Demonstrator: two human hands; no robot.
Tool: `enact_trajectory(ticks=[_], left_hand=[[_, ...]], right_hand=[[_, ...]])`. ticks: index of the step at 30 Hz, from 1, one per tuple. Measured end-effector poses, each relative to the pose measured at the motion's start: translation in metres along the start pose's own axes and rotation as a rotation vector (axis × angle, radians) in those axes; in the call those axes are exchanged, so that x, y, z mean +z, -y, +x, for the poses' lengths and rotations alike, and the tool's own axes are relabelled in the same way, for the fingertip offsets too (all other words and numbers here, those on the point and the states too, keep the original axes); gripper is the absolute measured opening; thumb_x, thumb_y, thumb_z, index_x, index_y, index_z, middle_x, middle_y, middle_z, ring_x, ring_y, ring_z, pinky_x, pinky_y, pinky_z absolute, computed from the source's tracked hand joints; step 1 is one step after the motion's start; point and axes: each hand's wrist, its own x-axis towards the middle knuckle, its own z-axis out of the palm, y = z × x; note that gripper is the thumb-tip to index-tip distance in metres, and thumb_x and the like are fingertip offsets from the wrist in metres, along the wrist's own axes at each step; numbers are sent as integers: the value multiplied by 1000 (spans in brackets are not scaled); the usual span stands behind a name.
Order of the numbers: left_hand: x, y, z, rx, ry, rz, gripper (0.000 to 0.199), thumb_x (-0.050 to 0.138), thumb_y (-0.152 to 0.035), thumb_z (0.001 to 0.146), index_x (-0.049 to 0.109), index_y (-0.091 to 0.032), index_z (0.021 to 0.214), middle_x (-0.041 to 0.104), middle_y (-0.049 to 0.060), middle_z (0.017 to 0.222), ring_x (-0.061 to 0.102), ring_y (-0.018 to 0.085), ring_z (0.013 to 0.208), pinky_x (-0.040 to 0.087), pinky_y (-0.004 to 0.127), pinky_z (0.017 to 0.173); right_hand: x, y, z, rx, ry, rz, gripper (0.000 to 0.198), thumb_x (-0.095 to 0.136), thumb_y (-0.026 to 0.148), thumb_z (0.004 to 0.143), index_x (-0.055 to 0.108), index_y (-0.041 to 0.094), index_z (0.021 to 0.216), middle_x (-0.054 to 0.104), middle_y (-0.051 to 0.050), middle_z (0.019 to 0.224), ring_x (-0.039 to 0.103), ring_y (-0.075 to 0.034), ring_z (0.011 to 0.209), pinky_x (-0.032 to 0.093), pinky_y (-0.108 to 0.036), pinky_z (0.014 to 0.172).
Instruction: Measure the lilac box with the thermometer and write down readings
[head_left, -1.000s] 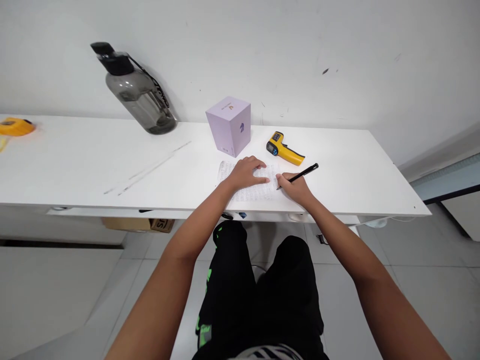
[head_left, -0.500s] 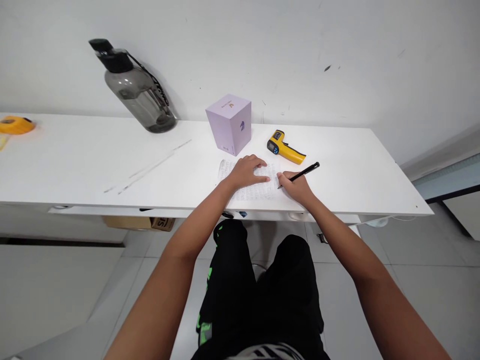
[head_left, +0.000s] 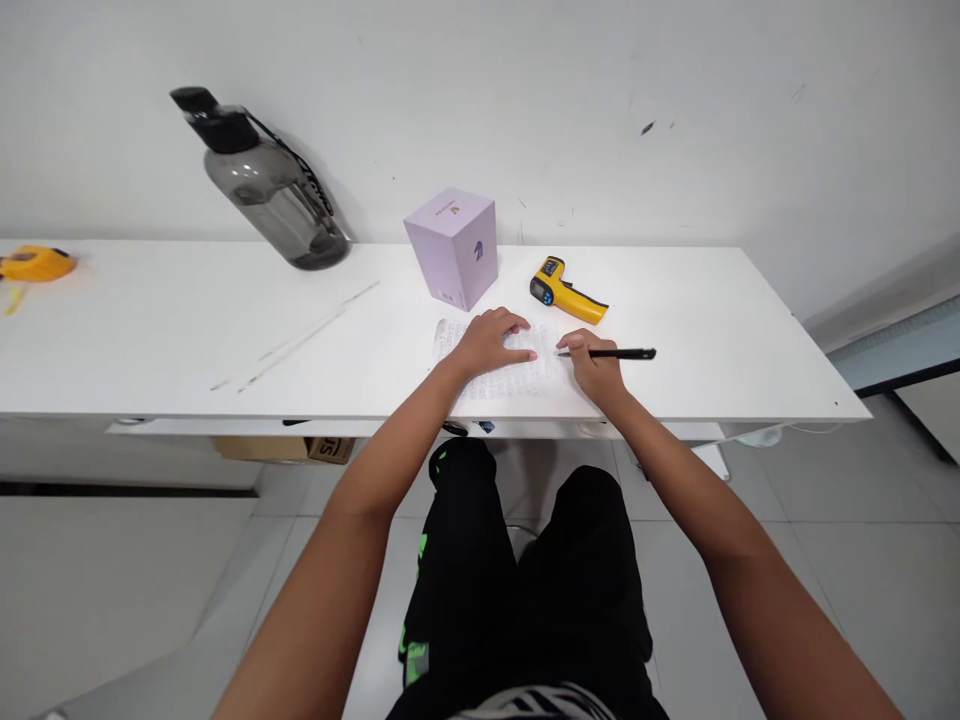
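A sheet of paper [head_left: 501,382] covered in small writing lies near the front edge of the white table. Flat on its upper part rests my left hand [head_left: 491,342], fingers spread, thumb pointing right. At the paper's right side, my right hand [head_left: 592,365] grips a black pen [head_left: 626,353]. The pen lies nearly level, its back end pointing right and its tip at the paper's right edge; whether the tip touches is too small to tell. Just behind my hands are a yellow infrared thermometer [head_left: 568,292] and a lilac box [head_left: 456,250].
A grey water bottle [head_left: 281,205] with a black lid stands at the back left by the wall. A yellow-orange tape measure [head_left: 37,263] is at the table's far left. Below the table sits a cardboard box [head_left: 277,449]. Dark scuffs mark the white table [head_left: 150,330].
The pen has swung from a slanted angle to nearly level, and my right hand has turned with it, its fingers shifting. My left hand stays on the paper. The view has shifted slightly.
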Motion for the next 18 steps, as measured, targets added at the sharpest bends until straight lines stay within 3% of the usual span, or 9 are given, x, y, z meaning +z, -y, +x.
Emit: enact_trajectory(ticks=[3, 7, 10, 13, 16, 18], left_hand=[[1, 1, -1, 17, -15, 1, 51, 96, -57, 83, 80, -29, 123, 77, 6, 119, 71, 30, 114, 56, 47, 108], [3, 1, -6, 43, -111, -56, 53, 88, -56, 91, 75, -29, 135, 74, 7, 131, 71, 25, 106, 60, 43, 100], [7, 4, -9, 66, -296, -113, 58, 79, -54, 99, 66, -29, 150, 72, 9, 136, 69, 19, 93, 61, 37, 91], [10, 8, -8, 98, -460, -90, 49, 70, -50, 104, 67, -26, 147, 72, 10, 129, 68, 19, 87, 62, 39, 91], [6, 15, -5, 65, -657, -11, 50, 72, -50, 102, 68, -26, 146, 69, 16, 140, 74, 30, 118, 60, 48, 112], [-1, 19, -3, -24, -831, 12, 66, 80, -52, 97, 62, -25, 154, 60, 21, 159, 59, 40, 154, 48, 57, 132]], right_hand=[[3, -8, 1, -44, -31, -92, 75, 46, 94, 104, 76, 27, 86, 79, -8, 87, 74, -27, 86, 62, -42, 85], [12, -23, 8, -49, -69, -212, 45, 61, 61, 108, 80, 25, 127, 83, -14, 122, 74, -29, 99, 64, -48, 97], [15, -35, 15, 38, 26, -235, 50, 60, 36, 104, 70, 20, 151, 81, -15, 129, 69, -26, 87, 64, -52, 99], [15, -41, 17, 62, 114, -257, 54, 55, 27, 103, 69, 17, 154, 80, -16, 125, 70, -26, 91, 63, -53, 104], [13, -38, 17, -3, 122, -282, 53, 49, 29, 107, 70, 20, 155, 79, -16, 124, 72, -29, 104, 61, -53, 109], [12, -34, 20, -38, 59, -346, 53, 46, 31, 109, 71, 22, 155, 77, -18, 133, 70, -33, 118, 59, -57, 114]])
